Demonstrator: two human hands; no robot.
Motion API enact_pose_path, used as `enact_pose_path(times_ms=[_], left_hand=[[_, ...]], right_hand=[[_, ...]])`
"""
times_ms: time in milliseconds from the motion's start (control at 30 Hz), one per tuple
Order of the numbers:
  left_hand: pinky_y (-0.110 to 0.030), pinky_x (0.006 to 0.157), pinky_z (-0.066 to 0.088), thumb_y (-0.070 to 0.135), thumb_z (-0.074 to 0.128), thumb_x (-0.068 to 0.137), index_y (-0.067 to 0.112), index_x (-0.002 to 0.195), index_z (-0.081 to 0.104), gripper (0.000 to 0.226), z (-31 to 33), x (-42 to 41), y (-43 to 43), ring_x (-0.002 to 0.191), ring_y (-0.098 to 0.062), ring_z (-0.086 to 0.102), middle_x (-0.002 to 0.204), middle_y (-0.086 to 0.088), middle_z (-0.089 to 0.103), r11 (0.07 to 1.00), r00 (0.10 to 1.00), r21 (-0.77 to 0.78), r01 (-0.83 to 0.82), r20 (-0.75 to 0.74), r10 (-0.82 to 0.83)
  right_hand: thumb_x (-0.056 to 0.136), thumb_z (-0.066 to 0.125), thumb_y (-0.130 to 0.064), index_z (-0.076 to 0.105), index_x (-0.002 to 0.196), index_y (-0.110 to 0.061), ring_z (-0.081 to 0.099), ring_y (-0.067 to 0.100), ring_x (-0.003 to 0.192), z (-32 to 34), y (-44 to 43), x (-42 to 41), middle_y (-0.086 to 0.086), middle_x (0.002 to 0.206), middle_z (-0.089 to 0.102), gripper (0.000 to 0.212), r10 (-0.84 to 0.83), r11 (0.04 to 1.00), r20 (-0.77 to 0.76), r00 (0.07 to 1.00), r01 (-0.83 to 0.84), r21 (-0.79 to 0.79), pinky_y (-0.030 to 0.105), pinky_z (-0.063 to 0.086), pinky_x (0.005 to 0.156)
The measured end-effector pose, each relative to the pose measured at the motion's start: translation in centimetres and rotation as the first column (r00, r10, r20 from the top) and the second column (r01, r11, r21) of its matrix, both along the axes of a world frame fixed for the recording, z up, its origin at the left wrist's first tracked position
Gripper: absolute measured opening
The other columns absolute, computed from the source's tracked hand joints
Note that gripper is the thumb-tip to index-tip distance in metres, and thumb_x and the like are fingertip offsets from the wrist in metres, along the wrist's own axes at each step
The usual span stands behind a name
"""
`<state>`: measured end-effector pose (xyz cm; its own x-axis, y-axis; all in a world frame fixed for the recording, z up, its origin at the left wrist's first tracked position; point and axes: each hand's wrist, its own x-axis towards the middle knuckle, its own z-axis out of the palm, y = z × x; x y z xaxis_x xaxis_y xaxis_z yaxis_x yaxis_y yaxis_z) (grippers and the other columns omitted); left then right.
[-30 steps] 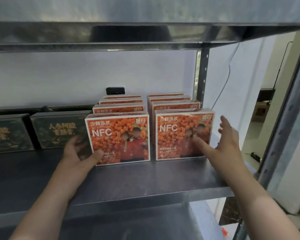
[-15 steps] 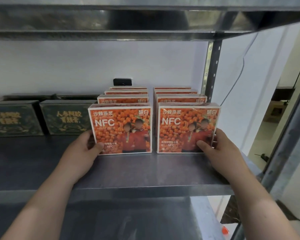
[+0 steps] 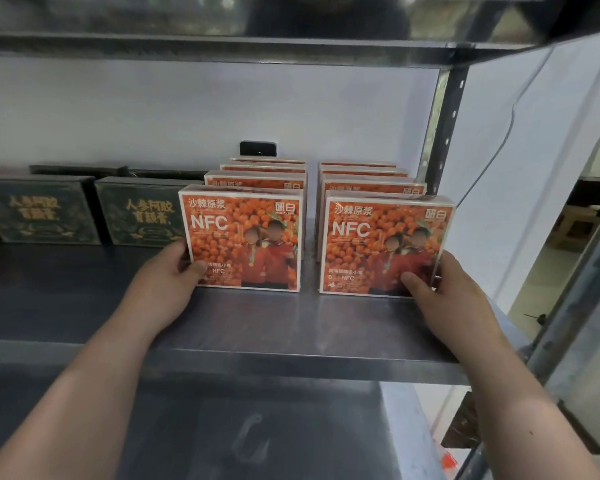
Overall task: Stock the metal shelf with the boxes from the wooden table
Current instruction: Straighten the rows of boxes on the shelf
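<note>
A: Where were the boxes?

B: Two rows of orange sea-buckthorn juice boxes stood upright, one behind another, on the metal shelf (image 3: 291, 327), beside dark green gift boxes (image 3: 142, 216). The left hand (image 3: 163, 282) clasped the left front box (image 3: 245, 240) at its lower left edge, thumb on the face, fingers curled behind. The right hand (image 3: 451, 292) clasped the right front box (image 3: 387, 245) at its lower right corner the same way.

A: How would they handle?

B: They looked like stiff cartons in glossy film, so probably slippery and, if full of juice, fairly heavy. Gripping the side edges low down, as here, seemed the surest hold; a tilt could topple the row behind.
</note>
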<state>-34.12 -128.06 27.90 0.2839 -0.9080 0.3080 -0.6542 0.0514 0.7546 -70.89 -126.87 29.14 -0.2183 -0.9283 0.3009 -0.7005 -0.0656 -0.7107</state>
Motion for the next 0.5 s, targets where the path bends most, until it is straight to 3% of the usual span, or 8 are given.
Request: enact_pose_path(times_ms=[133, 333, 500], left_hand=[[-0.034, 0.084, 0.044, 0.025, 0.060, 0.097, 0.033, 0.111, 0.061, 0.017, 0.26, -0.38, 0.10, 0.104, -0.014, 0.063, 0.112, 0.008, 0.068, 1.000, 1.000, -0.010, -0.007, 0.011, 0.007], [-0.038, 0.091, 0.047, 0.028, 0.061, 0.096, 0.031, 0.120, 0.060, 0.024, 0.46, -0.39, 0.40, 0.111, -0.017, 0.062, 0.119, 0.007, 0.068, 1.000, 0.999, -0.002, 0.032, 0.005, -0.032], [-0.035, 0.084, 0.043, 0.026, 0.059, 0.097, 0.030, 0.122, 0.060, 0.025, 0.48, -0.44, 0.31, 0.107, -0.018, 0.061, 0.120, 0.005, 0.067, 0.999, 0.999, -0.019, 0.037, 0.000, -0.037]], right_hand=[[0.097, 0.062, -0.032, 0.052, 0.128, -0.019, 0.060, 0.032, 0.114, 0.02, -0.07, 0.13, 0.005, 0.127, 0.065, 0.036, -0.013, 1.000, 0.004, 1.000, 0.013, 0.008, 0.033, 0.038, 0.079], [0.097, 0.062, -0.034, 0.052, 0.128, -0.020, 0.060, 0.030, 0.113, 0.17, 0.23, 0.38, 0.004, 0.127, 0.065, 0.035, -0.039, 0.999, 0.022, 0.999, 0.038, 0.026, 0.034, 0.038, 0.081], [0.097, 0.062, -0.033, 0.052, 0.128, -0.021, 0.061, 0.029, 0.114, 0.26, 0.30, 0.52, 0.002, 0.126, 0.066, 0.035, -0.042, 0.999, 0.030, 0.999, 0.041, 0.023, 0.034, 0.039, 0.082]])
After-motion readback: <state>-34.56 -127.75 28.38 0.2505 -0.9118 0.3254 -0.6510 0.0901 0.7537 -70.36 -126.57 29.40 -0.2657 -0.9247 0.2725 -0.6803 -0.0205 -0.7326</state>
